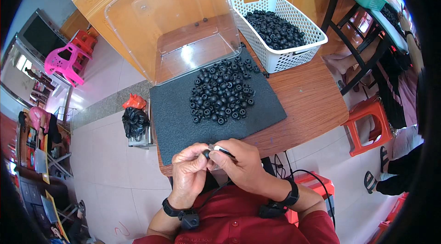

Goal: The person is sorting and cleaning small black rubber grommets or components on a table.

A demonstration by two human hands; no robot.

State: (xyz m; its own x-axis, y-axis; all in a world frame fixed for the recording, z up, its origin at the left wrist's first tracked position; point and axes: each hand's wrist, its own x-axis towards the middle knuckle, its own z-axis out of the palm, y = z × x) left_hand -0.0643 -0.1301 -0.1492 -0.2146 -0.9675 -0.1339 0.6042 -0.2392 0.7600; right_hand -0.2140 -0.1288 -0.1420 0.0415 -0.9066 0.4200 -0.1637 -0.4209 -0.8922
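Note:
Close to my body, at the near edge of the dark grey mat (174, 127), my two hands meet. Fingers and thumb of my left hand (189, 174) pinch a small round black part (206, 154). My right hand (245, 165) is closed around a slim tool (222, 150) with white and black showing; its working end is too small to make out. The right thumb lies against the black part. Beyond my hands, a heap of similar black hollow parts (223, 89) is spread on the mat.
A clear plastic bin (138, 46) stands tipped behind the heap, beside a white perforated basket (280, 60) full of black parts. The brown wooden table (312, 101) carries them. Black and red bags (134, 122) sit at left; a red stool (367, 124) and another person are at right.

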